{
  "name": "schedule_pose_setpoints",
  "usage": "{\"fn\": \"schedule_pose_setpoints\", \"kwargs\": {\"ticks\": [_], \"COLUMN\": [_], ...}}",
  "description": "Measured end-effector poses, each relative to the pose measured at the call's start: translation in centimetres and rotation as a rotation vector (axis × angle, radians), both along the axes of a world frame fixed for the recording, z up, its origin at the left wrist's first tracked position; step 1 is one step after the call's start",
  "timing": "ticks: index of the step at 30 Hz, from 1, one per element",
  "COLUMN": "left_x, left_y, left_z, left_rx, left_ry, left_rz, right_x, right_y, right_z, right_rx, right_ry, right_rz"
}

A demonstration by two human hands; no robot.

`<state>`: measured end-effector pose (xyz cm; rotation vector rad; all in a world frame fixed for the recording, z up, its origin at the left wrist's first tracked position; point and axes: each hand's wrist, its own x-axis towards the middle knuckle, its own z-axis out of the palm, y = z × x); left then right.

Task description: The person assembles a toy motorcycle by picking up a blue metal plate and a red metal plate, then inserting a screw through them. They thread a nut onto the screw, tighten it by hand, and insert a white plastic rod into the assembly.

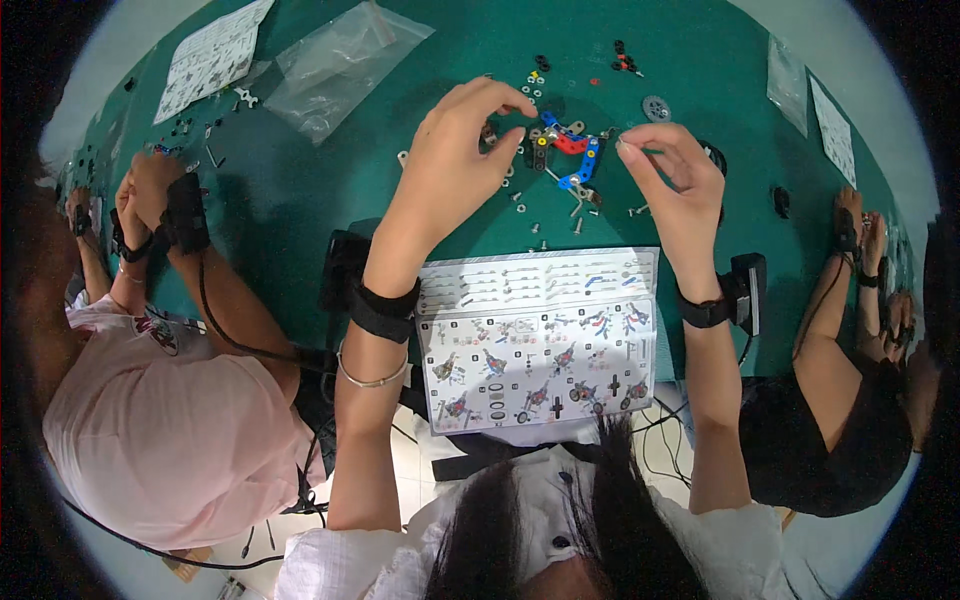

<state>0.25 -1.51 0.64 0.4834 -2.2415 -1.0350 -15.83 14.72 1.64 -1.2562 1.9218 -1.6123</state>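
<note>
**Working Around a Red-and-Blue Assembly (pixel 570 146), Risking Stray Screws (pixel 578 227)**

Starting with risks, near to far. Seeing the instruction sheet (pixel 540 370) apparently lapping over the near edge of the tabletop (pixel 710 50); probably risking a slip if brushing against it. Spotting the screws lying loose between sheet and assembly, in from the near edge; likely risking a roll or scatter if sweeping fingers low across them. Finding the assembly sitting farther from that edge, between the right hand (pixel 680 180) and the left hand (pixel 455 150); perhaps risking a twist at the joints if pushing from one side only, owing to any untightened fastener.

Moving on to hands. Placing the right one beside the assembly's right end, bringing thumb and forefinger nearly together; not being able to tell whether pinching the tiny silver piece (pixel 608 134) or merely hovering by it. Curving the left one near the assembly's left end, parting thumb and forefinger moderately, apparently gripping nothing; not making out any contact with the dark part (pixel 488 134) showing behind the thumb. Noting a grey disc (pixel 656 108) lying beyond the right one, toward the far edge.
</note>
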Motion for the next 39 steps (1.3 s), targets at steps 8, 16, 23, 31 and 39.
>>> {"fn": "schedule_pose_setpoints", "kwargs": {"ticks": [8, 16, 23, 31, 39], "left_x": [-0.4, -0.5, -0.5, -0.6, -0.7], "left_y": [1.1, 1.0, 1.2, 1.3, 0.8], "left_z": [-0.7, -1.0, -1.5, -1.6, -1.1], "left_rx": [-0.095, -0.058, 0.04, -0.022, -0.04], "left_ry": [-0.075, -0.09, -0.049, 0.024, 0.009], "left_rz": [-0.063, -0.06, -0.085, -0.171, -0.222], "right_x": [-0.1, 0.3, 0.5, 1.0, 0.7], "right_y": [0.0, -0.1, -0.2, -0.5, -0.9], "right_z": [-0.2, -0.3, -0.8, -0.5, -0.4], "right_rx": [0.025, 0.062, 0.075, 0.075, 0.036], "right_ry": [-0.037, 0.0, 0.121, 0.47, 0.481], "right_rz": [0.001, 0.023, 0.124, 0.141, 0.135]}}
